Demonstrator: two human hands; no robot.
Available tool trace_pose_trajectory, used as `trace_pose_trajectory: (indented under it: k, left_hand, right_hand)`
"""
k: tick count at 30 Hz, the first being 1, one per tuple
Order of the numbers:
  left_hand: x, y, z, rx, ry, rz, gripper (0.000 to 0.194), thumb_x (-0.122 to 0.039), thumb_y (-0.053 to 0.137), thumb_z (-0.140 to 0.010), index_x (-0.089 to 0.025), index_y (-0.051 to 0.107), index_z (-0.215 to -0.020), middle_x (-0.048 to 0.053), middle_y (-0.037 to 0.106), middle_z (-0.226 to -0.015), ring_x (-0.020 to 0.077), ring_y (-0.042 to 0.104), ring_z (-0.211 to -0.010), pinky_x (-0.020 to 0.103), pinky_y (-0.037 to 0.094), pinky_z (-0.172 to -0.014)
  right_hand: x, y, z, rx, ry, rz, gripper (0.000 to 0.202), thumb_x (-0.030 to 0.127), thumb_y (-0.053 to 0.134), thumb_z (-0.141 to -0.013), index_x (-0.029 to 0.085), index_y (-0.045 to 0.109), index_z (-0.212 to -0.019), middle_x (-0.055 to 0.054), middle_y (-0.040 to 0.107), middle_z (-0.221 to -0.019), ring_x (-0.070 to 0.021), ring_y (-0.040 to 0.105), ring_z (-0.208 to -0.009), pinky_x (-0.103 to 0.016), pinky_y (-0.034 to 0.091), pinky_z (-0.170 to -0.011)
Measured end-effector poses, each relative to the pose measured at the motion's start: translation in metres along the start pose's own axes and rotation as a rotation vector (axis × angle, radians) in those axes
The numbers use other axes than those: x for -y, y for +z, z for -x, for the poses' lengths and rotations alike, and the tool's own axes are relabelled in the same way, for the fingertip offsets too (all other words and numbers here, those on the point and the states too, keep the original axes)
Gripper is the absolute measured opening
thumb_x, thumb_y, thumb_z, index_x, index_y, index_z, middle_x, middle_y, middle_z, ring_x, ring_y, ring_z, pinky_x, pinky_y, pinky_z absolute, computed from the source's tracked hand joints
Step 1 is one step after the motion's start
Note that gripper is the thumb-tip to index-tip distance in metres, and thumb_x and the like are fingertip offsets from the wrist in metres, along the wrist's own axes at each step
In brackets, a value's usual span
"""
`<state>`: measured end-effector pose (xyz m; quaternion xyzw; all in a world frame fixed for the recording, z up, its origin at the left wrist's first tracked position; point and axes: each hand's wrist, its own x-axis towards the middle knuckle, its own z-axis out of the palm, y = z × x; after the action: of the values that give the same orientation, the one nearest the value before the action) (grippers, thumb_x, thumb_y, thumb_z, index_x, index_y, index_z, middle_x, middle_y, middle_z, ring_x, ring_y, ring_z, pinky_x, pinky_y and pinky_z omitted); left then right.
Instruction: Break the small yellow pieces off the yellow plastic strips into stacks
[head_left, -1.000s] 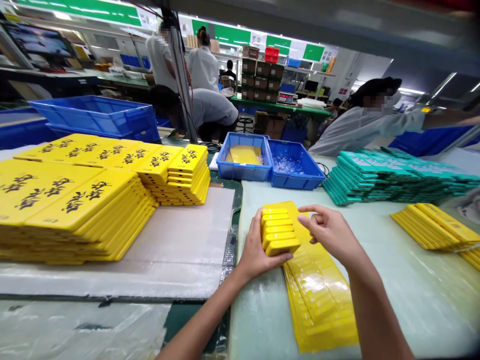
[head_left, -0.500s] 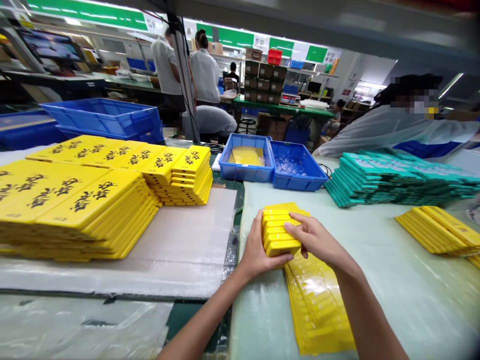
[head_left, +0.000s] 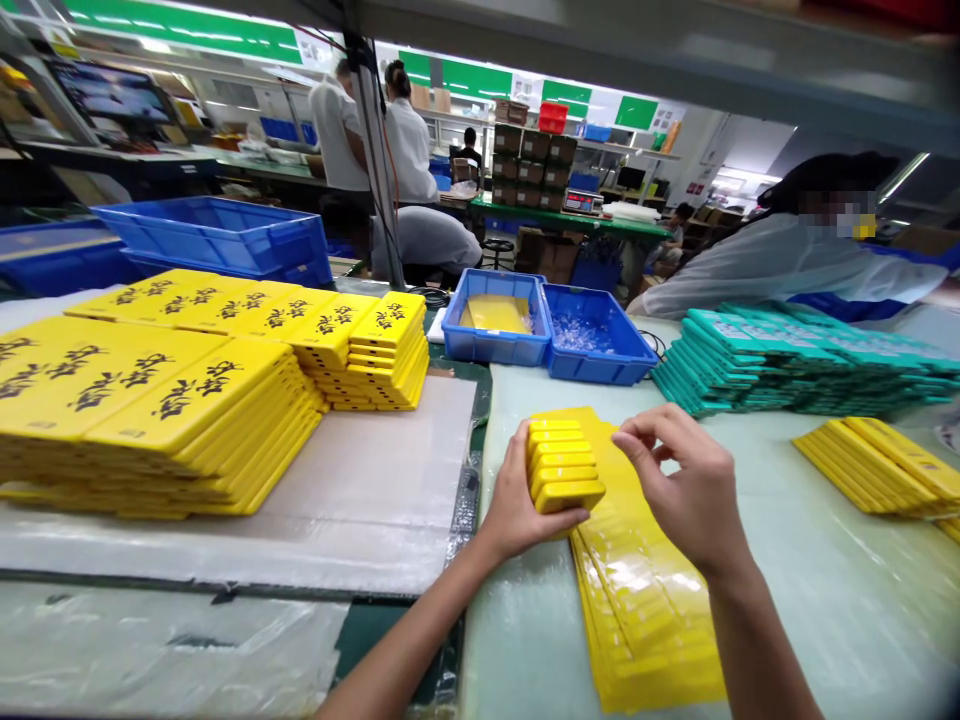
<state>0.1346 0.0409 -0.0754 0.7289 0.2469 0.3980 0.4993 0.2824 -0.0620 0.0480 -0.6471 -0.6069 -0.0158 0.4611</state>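
Observation:
My left hand [head_left: 516, 505] is wrapped around a small stack of slim yellow cases [head_left: 564, 462], their rounded ends facing me. Just right of the stack, my right hand [head_left: 686, 490] is raised with thumb and forefinger pinched together. Whether anything sits in that pinch I cannot make out. Beneath both hands, glossy yellow sheets [head_left: 652, 610] lie fanned out on the pale green work surface [head_left: 795, 590]. Part of the sheets is covered by my right hand and forearm.
Tall piles of yellow cases with black lettering [head_left: 172, 390] stand on the left. Ahead are a blue bin with yellow sheets [head_left: 495, 345] and a blue bin with small clear pieces [head_left: 600, 365]. Teal stacks [head_left: 750, 360] and more yellow cases [head_left: 877, 465] lie right, near a co-worker [head_left: 787, 240].
My right hand has come off the stack of yellow cases and moved right and slightly up, its fingers now pinched. My left hand keeps its hold in nearly the same place.

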Motion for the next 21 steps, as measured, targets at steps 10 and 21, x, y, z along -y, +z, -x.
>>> trace_pose_trajectory:
  k: [10,21]
  left_hand:
    - [0.003,0.000,0.001,0.002,-0.002,0.017,0.133,-0.055,0.096,-0.060,-0.022,0.018,-0.162,0.019,0.045,-0.158,0.0423,0.046,-0.148,0.063,0.033,-0.127]
    - [0.001,0.000,0.002,0.005,-0.002,0.005,0.132,-0.055,0.096,-0.060,-0.024,0.020,-0.163,0.018,0.044,-0.158,0.0428,0.045,-0.149,0.063,0.033,-0.127]
  right_hand:
    - [-0.013,0.009,-0.012,0.106,0.080,0.052,0.016,0.022,0.065,-0.096,0.020,0.074,-0.083,-0.005,0.072,-0.087,-0.0202,0.066,-0.079,-0.033,0.046,-0.072]
    - [-0.021,0.002,-0.033,0.223,0.071,0.232,0.016,0.017,0.060,-0.094,0.018,0.068,-0.080,-0.005,0.067,-0.083,-0.0205,0.060,-0.077,-0.034,0.041,-0.072]
